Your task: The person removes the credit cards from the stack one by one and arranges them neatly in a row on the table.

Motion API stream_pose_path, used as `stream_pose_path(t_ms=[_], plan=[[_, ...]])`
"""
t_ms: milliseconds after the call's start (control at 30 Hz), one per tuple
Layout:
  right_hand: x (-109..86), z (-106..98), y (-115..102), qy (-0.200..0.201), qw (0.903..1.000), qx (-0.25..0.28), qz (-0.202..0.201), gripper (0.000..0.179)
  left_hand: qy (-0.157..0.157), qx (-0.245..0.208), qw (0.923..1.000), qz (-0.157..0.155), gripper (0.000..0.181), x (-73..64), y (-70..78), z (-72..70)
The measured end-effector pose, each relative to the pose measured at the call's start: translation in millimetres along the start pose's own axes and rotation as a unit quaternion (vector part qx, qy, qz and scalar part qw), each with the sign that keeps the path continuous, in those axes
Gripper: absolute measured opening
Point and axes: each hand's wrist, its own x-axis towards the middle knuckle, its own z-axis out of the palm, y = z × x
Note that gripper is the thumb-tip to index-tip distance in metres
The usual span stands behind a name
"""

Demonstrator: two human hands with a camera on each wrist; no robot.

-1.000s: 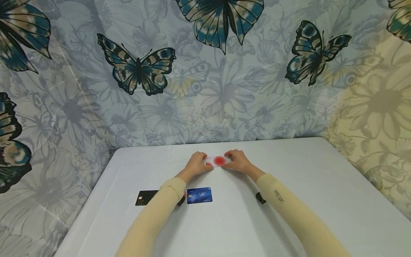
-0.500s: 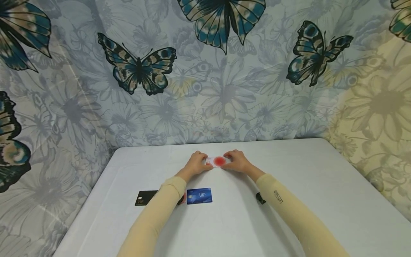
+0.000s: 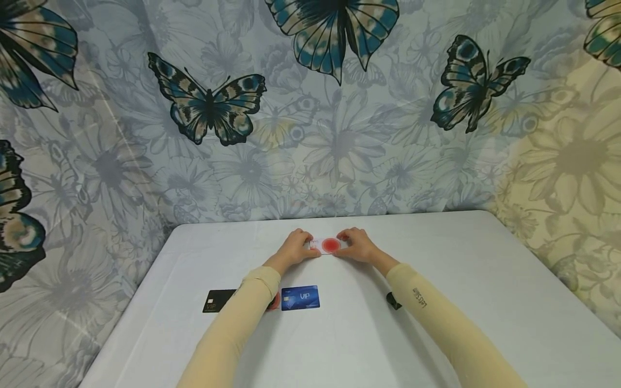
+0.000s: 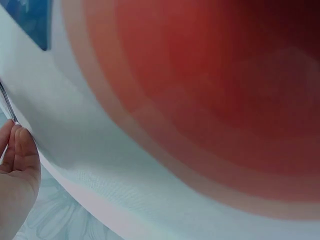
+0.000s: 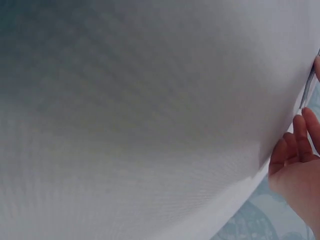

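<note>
A white card with a red circle (image 3: 331, 246) is held near the far side of the table. My left hand (image 3: 293, 248) pinches its left end between thumb and fingers. At the right end, my right hand (image 3: 360, 246) pinches it the same way. In the left wrist view the left hand (image 4: 21, 167) grips the card, seen almost edge-on. The right wrist view has the right hand (image 5: 298, 160) at the card's thin dark edge (image 5: 308, 87). A red-patterned card (image 3: 275, 303) lies beneath the left forearm, mostly hidden; its red rings (image 4: 165, 100) fill much of the left wrist view.
On the white table (image 3: 349, 339) a blue VIP card (image 3: 301, 298) lies nearer than the hands. A black VIP card (image 3: 217, 301) is to its left, partly covered by the left sleeve. A small dark object (image 3: 393, 300) shows beside the right sleeve. Butterfly-patterned cloth (image 3: 335, 161) hangs behind.
</note>
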Motion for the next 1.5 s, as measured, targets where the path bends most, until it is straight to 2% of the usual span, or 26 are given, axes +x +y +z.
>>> stream_pose_path(t_ms=[200,533,733,867,1167,1500], plan=[[1.5,3.1,1.8,0.004,0.9999,0.012,0.005,0.047,0.003,0.016,0.9996,0.024,0.052,0.6,-2.5,1.4],[-1.5,2.4,-0.5,0.031,0.9979,0.047,-0.031,0.05,0.034,0.027,0.9963,0.075,0.049,0.6,-4.3,0.7],[-1.5,3.1,-3.3,0.038,0.9967,0.062,-0.035,0.054,0.045,0.023,0.995,0.086,0.048,0.2,-3.1,-2.1],[-2.6,3.9,-5.0,0.046,0.9961,0.066,-0.037,0.056,0.05,0.007,0.9955,0.081,0.048,-1.2,-2.8,-2.4],[-7.2,3.9,-4.2,0.063,0.9948,0.067,-0.042,0.057,0.056,-0.054,0.996,0.042,0.055,-7.4,-1.2,-3.8],[-19.6,3.8,-8.7,0.056,0.9939,0.084,-0.045,0.057,0.024,-0.076,0.9966,0.022,0.056,-21.5,0.7,-10.1]])
